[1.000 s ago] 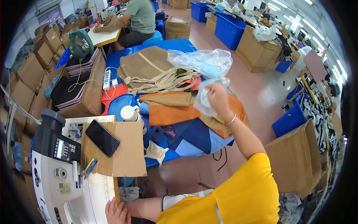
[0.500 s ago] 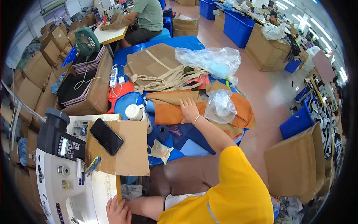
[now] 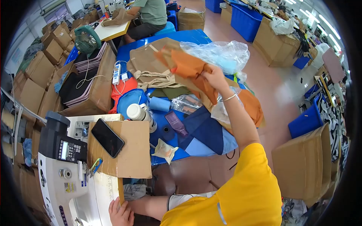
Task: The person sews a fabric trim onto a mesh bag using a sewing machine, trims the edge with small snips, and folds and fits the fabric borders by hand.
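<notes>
My right hand [image 3: 214, 78] is closed on an orange and tan fabric piece [image 3: 186, 66], lifted over the blue table [image 3: 196, 35] and blurred at its far end. Below it lie a blue roll [image 3: 159, 104], a purple packet [image 3: 176, 123], navy and light-blue fabric [image 3: 207, 132] and a clear plastic bag [image 3: 226, 107]. Tan fabric with straps [image 3: 147, 60] lies further back. My left hand [image 3: 121, 214] rests with fingers apart on the sewing table's edge, holding nothing, near the white sewing machine [image 3: 52, 180].
A phone [image 3: 108, 138] and snips [image 3: 95, 167] lie on cardboard [image 3: 134, 150]. Beside it stands a white bottle [image 3: 138, 113]. A fan [image 3: 87, 39] and boxed dark pads [image 3: 81, 83] are at left. A person [image 3: 152, 19] sits behind. A large carton [image 3: 301, 162] stands at right.
My right hand has let go of the clear bag, then gripped the orange and tan fabric and raised it. The blue roll and purple packet are now more exposed. My left hand has stayed put.
</notes>
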Demonstrator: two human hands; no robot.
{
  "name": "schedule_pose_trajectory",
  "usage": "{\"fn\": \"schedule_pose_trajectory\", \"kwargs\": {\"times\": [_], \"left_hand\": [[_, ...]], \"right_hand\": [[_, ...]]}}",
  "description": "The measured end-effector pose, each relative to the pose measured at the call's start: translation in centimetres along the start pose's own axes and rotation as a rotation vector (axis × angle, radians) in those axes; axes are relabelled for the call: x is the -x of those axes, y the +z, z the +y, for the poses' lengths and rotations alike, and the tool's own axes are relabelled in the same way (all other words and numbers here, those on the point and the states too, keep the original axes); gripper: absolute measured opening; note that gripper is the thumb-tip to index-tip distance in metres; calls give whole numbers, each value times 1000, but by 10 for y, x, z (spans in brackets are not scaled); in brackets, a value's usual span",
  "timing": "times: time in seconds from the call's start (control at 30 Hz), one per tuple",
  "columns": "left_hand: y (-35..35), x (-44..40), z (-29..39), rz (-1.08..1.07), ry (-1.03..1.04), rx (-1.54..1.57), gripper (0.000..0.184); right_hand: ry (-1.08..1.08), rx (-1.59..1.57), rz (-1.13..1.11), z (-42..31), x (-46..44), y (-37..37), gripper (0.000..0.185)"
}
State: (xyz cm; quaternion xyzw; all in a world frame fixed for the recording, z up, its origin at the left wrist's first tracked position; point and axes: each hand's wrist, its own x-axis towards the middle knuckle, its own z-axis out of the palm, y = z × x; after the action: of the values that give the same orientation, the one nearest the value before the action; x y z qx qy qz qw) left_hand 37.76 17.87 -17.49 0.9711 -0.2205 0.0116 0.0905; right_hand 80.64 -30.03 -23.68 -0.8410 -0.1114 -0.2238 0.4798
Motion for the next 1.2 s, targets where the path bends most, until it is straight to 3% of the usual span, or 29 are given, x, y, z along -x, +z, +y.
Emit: {"fn": "schedule_pose_trajectory", "kwargs": {"times": [0.03,0.13,0.37,0.53,0.6,0.67,0.73,0.83,1.0,1.2], "left_hand": [[1,0,0,4,-4,1,16],[1,0,0,-1,7,-3,16],[4,-1,1,-28,24,-33,16],[7,-5,3,-55,12,-85,14],[9,-5,4,-57,7,-100,15],[9,-4,4,-45,-6,-116,15],[10,-5,3,-57,-7,-123,16],[8,-6,4,-49,-22,-113,16],[3,-5,-2,-47,-26,-96,18],[5,4,-7,-34,-70,-70,20]], "right_hand": [[-10,-143,64,1,-4,-7,20],[31,-176,174,-18,-5,-24,19],[27,89,298,-40,18,-23,16],[-44,91,334,-21,40,6,16],[-123,295,203,-15,49,21,15],[34,599,-236,-8,60,41,19],[-116,548,-441,-10,68,59,30],[-321,332,-366,-32,49,100,35],[-488,250,-408,-29,7,217,39],[-788,679,-539,4,12,316,32]]}}
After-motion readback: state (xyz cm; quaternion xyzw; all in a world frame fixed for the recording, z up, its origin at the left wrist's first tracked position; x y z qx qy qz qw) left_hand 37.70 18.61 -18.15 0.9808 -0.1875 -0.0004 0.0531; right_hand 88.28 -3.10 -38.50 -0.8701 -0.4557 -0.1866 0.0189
